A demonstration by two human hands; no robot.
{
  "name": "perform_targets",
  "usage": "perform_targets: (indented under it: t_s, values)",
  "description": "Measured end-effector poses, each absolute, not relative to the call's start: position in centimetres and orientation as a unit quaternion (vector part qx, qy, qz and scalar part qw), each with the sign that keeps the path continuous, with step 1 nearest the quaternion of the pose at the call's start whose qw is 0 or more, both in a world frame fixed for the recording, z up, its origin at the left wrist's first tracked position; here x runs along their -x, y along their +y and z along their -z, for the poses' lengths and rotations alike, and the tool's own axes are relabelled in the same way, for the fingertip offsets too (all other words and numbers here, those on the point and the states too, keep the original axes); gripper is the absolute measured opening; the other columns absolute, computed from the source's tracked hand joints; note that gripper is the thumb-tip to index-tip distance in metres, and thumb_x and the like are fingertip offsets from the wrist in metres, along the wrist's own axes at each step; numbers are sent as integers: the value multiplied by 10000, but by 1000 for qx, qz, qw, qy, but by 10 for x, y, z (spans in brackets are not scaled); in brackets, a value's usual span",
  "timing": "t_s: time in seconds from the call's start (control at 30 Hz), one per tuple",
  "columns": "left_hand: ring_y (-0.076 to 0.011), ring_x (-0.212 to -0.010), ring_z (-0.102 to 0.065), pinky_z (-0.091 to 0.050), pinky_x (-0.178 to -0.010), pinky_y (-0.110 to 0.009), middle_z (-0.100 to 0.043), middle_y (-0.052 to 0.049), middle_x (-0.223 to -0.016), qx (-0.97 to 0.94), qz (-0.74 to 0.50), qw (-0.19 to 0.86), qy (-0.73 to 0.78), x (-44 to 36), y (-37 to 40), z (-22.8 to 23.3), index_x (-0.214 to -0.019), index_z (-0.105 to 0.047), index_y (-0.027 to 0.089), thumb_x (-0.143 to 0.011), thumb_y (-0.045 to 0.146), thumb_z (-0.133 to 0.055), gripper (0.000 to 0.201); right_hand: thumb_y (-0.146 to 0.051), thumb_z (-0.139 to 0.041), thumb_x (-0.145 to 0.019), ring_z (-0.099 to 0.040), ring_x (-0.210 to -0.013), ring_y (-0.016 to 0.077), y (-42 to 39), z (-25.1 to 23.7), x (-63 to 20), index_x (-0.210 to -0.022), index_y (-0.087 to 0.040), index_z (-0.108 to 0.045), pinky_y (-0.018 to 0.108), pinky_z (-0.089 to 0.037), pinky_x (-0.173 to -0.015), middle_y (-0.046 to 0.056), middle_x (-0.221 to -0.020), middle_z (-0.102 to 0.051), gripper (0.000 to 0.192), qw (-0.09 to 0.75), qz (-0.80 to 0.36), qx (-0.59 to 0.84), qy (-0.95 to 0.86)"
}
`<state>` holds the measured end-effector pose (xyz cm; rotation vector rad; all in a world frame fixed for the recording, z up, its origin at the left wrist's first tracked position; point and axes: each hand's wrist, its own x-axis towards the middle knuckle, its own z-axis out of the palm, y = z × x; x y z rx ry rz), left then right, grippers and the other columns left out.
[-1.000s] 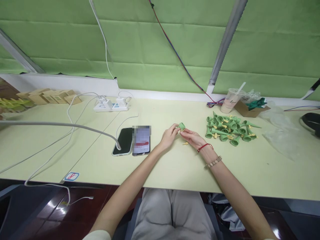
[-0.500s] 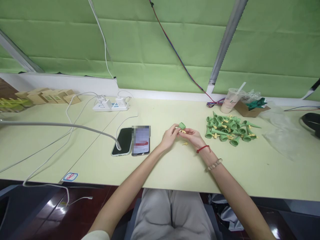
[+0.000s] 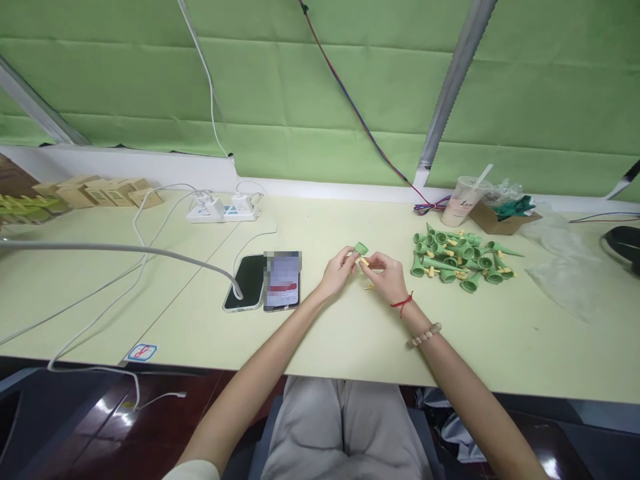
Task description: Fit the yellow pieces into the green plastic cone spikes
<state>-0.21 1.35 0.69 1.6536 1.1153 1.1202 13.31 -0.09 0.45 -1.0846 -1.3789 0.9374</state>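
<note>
As you sit at the worktop (image 3: 345, 347), a loose yellow piece (image 3: 369, 288) lies just beside your right hand (image 3: 389, 277), which pinches a yellow part (image 3: 365, 262) close to the green flared piece (image 3: 361, 249) gripped in your left hand (image 3: 337, 275). To the right spreads a pile of green horns (image 3: 464, 253); beyond it stand a cup (image 3: 461, 205) and a cardboard box (image 3: 497, 222).

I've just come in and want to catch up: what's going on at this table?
A person sits at the table. The left hand holds a green piece and the right hand pinches a yellow piece close to it; whether they are joined is too small to tell. Another yellow piece lies by the right hand. A pile of green cones and yellow parts lies to the right, two phones to the left.
</note>
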Motion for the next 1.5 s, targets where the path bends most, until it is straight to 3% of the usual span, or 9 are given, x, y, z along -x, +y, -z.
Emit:
perform_targets:
  t_s: [0.2, 0.37, 0.5, 0.6, 0.7, 0.87, 1.03, 1.2, 1.5]
  values:
    - [-90, -565, -424, -353, -585, -197, -467, 32, -578, -650, -451, 391, 469, 3, 14, -9, -890, -582, 172, -840, 432, -375, 336, -394, -675, -670, -637, -684, 112, 4, -9, -138, -813, -159, -657, 249, -526, -726, 63, -875, -687, 275, 453, -654, 423, -434]
    - [-104, -655, -492, -372, -640, -204, -553, 20, -678, -671, -426, 361, 487, 5, 9, -14, -910, -606, 205, -834, 417, -390, 312, -266, -692, -663, -635, -767, 91, 4, -9, -144, -782, -189, -685, 198, -509, -774, 14, -861, -689, 142, 431, -719, 387, -384]
    - [-108, -691, -512, -363, -673, -211, -576, 32, -715, -701, -395, 322, 498, 7, 5, -17, -965, -601, 250, -842, 429, -366, 320, -247, -756, -556, -629, -709, 95, 5, -7, -143, -730, -180, -674, 224, -511, -759, 2, -777, -683, 204, 457, -686, 419, -381]
    - [-118, -716, -519, -349, -697, -222, -589, 39, -730, -706, -364, 288, 534, 7, 5, -15, -1001, -591, 284, -833, 455, -381, 318, -264, -802, -453, -612, -633, 118, 5, -4, -140, -615, -156, -627, 268, -510, -715, 6, -656, -658, 262, 525, -554, 485, -427]
    - [-123, -721, -526, -345, -694, -226, -593, 42, -724, -694, -363, 285, 553, 6, 9, -11, -1010, -579, 293, -839, 456, -368, 317, -339, -796, -457, -598, -601, 130, 5, -3, -135, -541, -152, -570, 278, -508, -663, 15, -614, -635, 306, 549, -464, 500, -483]
    - [-107, -662, -511, -363, -646, -208, -576, 34, -682, -673, -421, 317, 519, 6, 15, -6, -997, -582, 254, -846, 436, -361, 324, -394, -746, -568, -639, -690, 123, 4, -10, -135, -791, -165, -648, 243, -527, -662, 49, -832, -678, 334, 510, -607, 450, -411]
    - [-93, -592, -472, -353, -588, -196, -543, 35, -623, -674, -427, 331, 504, 6, 14, -7, -981, -595, 224, -831, 424, -396, 319, -326, -745, -598, -650, -711, 107, 5, -10, -138, -777, -159, -687, 216, -517, -730, 51, -812, -698, 252, 479, -681, 403, -380]
    - [-93, -580, -474, -339, -560, -194, -538, 41, -607, -676, -422, 324, 509, 5, 10, -8, -972, -595, 235, -817, 436, -416, 310, -271, -807, -463, -638, -648, 120, 7, -5, -135, -702, -152, -677, 265, -526, -716, 28, -715, -698, 297, 532, -598, 452, -394]
    - [-88, -457, -434, -312, -469, -201, -489, 41, -541, -662, -424, 352, 508, -1, 8, -6, -923, -579, 212, -825, 487, -361, 365, -356, -764, -488, -631, -616, 164, 8, 3, -132, -682, -132, -667, 311, -524, -652, 67, -690, -691, 311, 566, -422, 504, -497]
